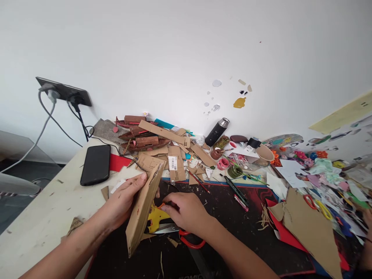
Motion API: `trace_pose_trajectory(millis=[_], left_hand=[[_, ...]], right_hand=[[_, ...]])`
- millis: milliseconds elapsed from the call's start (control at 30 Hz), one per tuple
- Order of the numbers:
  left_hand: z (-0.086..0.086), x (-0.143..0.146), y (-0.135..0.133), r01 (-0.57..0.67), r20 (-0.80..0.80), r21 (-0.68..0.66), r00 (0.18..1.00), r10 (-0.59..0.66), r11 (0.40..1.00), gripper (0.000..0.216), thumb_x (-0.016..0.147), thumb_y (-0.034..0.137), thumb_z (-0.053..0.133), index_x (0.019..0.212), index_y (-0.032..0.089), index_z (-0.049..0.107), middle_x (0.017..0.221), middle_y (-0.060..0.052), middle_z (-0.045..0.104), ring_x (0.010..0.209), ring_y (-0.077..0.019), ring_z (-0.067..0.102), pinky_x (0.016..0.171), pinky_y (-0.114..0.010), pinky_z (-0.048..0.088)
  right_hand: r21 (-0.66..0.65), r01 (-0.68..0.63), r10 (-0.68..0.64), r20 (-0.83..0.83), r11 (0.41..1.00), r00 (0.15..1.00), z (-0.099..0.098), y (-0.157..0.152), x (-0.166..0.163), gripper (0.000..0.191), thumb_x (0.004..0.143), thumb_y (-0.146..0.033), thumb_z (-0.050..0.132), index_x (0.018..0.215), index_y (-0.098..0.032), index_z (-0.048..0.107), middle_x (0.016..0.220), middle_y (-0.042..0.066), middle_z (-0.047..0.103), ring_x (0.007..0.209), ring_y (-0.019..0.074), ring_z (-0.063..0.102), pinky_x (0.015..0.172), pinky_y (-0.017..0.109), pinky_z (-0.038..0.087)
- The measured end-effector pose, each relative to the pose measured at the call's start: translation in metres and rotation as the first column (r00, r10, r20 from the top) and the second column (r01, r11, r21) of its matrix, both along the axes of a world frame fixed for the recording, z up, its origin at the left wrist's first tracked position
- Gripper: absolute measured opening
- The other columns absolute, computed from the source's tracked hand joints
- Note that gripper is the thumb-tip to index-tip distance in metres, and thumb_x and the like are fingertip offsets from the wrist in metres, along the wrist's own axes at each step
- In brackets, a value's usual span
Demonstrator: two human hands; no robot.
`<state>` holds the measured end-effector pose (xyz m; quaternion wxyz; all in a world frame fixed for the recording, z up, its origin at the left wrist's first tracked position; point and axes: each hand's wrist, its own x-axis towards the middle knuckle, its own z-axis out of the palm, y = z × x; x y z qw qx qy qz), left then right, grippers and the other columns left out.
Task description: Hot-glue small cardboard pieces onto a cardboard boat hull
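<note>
My left hand [124, 197] grips a folded cardboard piece [145, 211], held tilted on edge above the dark mat. My right hand [186, 211] is just right of it, thumb and forefinger closed on the orange part of a yellow-and-black tool that looks like a glue gun [158, 219]. The cardboard hides the tool's left end. Under my right hand lie scissors with red handles [192, 242], their blades beside the yellow tool.
A black phone [95, 164] lies left on the table. Behind are cardboard scraps [176, 162], brown model boats [148, 143], a black flask [216, 131] and open paint jars [223, 164]. A cutter [236, 190] and a cardboard sheet [310, 228] lie right.
</note>
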<state>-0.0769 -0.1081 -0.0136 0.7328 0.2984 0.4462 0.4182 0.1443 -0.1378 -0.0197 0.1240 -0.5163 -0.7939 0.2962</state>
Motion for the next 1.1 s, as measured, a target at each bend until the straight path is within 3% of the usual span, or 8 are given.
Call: trace_pose_trajectory(millis=[67,167,267,400,600,800,933,1100], left_hand=[[-0.001,0.001,-0.003,-0.007,-0.031,-0.01,1.0,0.007,1.0,0.053,0.07,0.068,0.093,0.09,0.02,0.083,0.092,-0.013,0.087,0.086,-0.036,0.082,0.068,-0.037,0.064],[-0.005,0.002,-0.006,-0.013,-0.1,-0.002,0.995,0.013,1.0,0.064,0.069,0.072,0.093,0.109,0.022,0.083,0.111,-0.012,0.087,0.105,-0.0371,0.08,0.083,-0.038,0.065],[-0.009,0.002,-0.006,-0.01,-0.213,0.031,0.977,0.016,0.999,0.068,0.071,0.071,0.092,0.121,0.026,0.082,0.131,-0.012,0.083,0.13,-0.0393,0.071,0.098,-0.037,0.062],[-0.008,0.007,-0.005,-0.003,-0.34,0.059,0.94,0.023,0.998,0.065,0.073,0.066,0.093,0.124,0.028,0.081,0.138,-0.011,0.08,0.146,-0.0409,0.06,0.111,-0.038,0.055],[-0.002,0.02,0.002,0.203,-0.257,0.205,0.955,-0.147,0.957,0.057,0.081,0.064,0.088,0.127,0.031,0.08,0.122,-0.008,0.085,0.118,-0.0383,0.076,0.095,-0.039,0.064],[-0.012,0.022,0.013,0.287,-0.403,0.295,0.902,-0.153,0.911,0.059,0.093,0.069,0.072,0.127,0.022,0.081,0.123,-0.011,0.085,0.108,-0.0343,0.079,0.098,-0.041,0.065],[-0.02,0.021,0.017,0.252,-0.455,0.308,0.886,-0.091,0.917,0.066,0.093,0.07,0.071,0.136,0.02,0.076,0.131,-0.014,0.083,0.121,-0.0369,0.077,0.106,-0.045,0.063],[-0.026,0.02,0.017,0.207,-0.434,0.306,0.899,-0.058,0.929,0.068,0.094,0.069,0.071,0.141,0.021,0.073,0.133,-0.016,0.083,0.116,-0.0361,0.08,0.104,-0.045,0.064]], right_hand=[[-0.068,0.124,-0.135,-0.213,0.99,0.968,-0.003,0.001,0.0,0.014,0.102,-0.033,0.073,0.103,-0.022,0.081,0.096,0.004,0.084,0.085,0.0204,0.077,0.076,0.029,0.053],[-0.247,0.234,-0.328,-0.471,0.94,0.819,-0.007,0.005,-0.002,0.029,0.101,-0.049,0.071,0.095,-0.021,0.076,0.071,0.0,0.071,0.059,0.0152,0.063,0.057,0.025,0.047],[-0.417,0.222,-0.453,-0.613,0.881,0.647,-0.008,0.01,-0.004,0.048,0.096,-0.069,0.07,0.088,-0.021,0.066,0.055,-0.007,0.054,0.042,0.0105,0.045,0.044,0.023,0.037],[-0.487,0.193,-0.51,-0.683,0.852,0.523,-0.009,0.018,-0.005,0.059,0.089,-0.079,0.071,0.083,-0.022,0.06,0.053,-0.009,0.051,0.038,0.0082,0.041,0.038,0.021,0.031],[-0.545,0.169,-0.555,-0.696,0.822,0.455,-0.017,0.028,-0.005,0.059,0.086,-0.078,0.076,0.08,-0.022,0.057,0.051,-0.01,0.051,0.036,0.0072,0.041,0.036,0.02,0.03],[-0.588,0.137,-0.59,-0.711,0.797,0.383,-0.027,0.039,-0.004,0.061,0.083,-0.078,0.079,0.078,-0.022,0.057,0.049,-0.011,0.049,0.035,0.0065,0.039,0.034,0.019,0.029],[-0.605,0.106,-0.592,-0.705,0.789,0.39,-0.029,0.047,-0.004,0.059,0.084,-0.077,0.079,0.079,-0.022,0.058,0.049,-0.011,0.05,0.035,0.0067,0.04,0.035,0.019,0.028],[-0.623,0.067,-0.593,-0.699,0.779,0.4,-0.033,0.053,-0.007,0.059,0.084,-0.078,0.078,0.08,-0.023,0.058,0.05,-0.011,0.051,0.036,0.0071,0.04,0.036,0.02,0.03]])
